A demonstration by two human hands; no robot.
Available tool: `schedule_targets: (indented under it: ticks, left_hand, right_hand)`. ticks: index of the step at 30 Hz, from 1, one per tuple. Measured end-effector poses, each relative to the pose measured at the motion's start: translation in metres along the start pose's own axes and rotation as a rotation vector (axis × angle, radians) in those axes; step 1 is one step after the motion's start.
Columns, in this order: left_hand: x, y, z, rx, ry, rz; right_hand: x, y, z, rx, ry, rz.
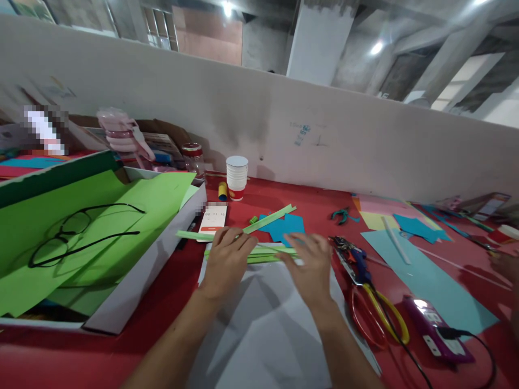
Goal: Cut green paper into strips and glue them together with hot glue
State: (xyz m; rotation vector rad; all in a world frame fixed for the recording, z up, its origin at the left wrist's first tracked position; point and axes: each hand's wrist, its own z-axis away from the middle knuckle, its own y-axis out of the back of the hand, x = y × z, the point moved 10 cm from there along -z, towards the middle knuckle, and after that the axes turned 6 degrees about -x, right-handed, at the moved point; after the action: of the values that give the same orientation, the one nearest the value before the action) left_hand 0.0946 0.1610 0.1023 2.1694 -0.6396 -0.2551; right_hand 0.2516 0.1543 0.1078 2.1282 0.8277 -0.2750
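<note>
Several narrow light-green paper strips [265, 257] lie across the far end of a white paper sheet [263, 324]. My left hand [227, 256] has its fingers bent down over a green strip, whose end [194, 235] sticks out to the left. Slightly blurred, my right hand [310, 267] hovers at the right end of the strips with its fingers apart. Whether its fingertips touch them I cannot tell. Another green strip [273, 217] slants away beyond my hands, beside blue paper pieces [284, 227].
At left, glasses [67, 236] lie on green sheets in a white box [141, 281]. A phone [213, 219] and stacked paper cups [237, 175] stand beyond. On the right are red-and-yellow-handled scissors [367, 313], a glue gun [360, 262], a purple device [436, 329] and light-blue paper [438, 281].
</note>
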Motion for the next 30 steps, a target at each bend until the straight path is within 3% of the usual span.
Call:
schedule_targets:
  ticks: [3,7,11,13,16,18,20,23,25,28,30]
  left_hand:
    - [0.010,-0.001,0.001,-0.010,-0.069,0.031]
    - [-0.005,-0.002,0.002,-0.027,-0.044,0.036]
    - [-0.039,0.011,0.006,0.051,0.090,-0.025]
    - [-0.047,0.018,0.008,0.097,0.124,-0.042]
    - [-0.048,0.025,0.009,0.141,0.146,-0.062]
    - [-0.040,0.023,0.007,0.128,0.104,-0.065]
    - [-0.028,0.015,0.005,0.076,0.031,-0.054]
    - [-0.011,0.001,0.005,-0.029,-0.074,-0.028]
    - [-0.004,-0.004,0.006,-0.070,-0.110,-0.001]
    - [-0.007,0.007,0.007,0.029,-0.031,0.079]
    - [-0.019,0.019,0.009,0.153,0.131,0.186]
  right_hand:
    - [-0.035,-0.036,0.006,-0.213,0.139,0.246]
    - [-0.032,-0.045,0.006,-0.282,0.098,0.362]
    - [-0.001,-0.024,0.002,-0.275,0.044,0.410]
    - [0.022,-0.003,-0.002,-0.200,-0.039,0.398]
    - [0.060,0.035,-0.002,0.015,-0.306,0.274]
    - [0.072,0.040,0.003,0.064,-0.432,0.104]
    - [0.061,0.021,0.001,-0.037,-0.397,-0.081]
    - [0.024,-0.031,0.005,-0.380,-0.263,-0.262]
    - [0.009,-0.058,0.016,-0.545,-0.259,-0.296]
    - [0.004,-0.070,0.023,-0.543,-0.300,-0.269]
    - [0.007,-0.068,0.024,-0.470,-0.354,-0.320]
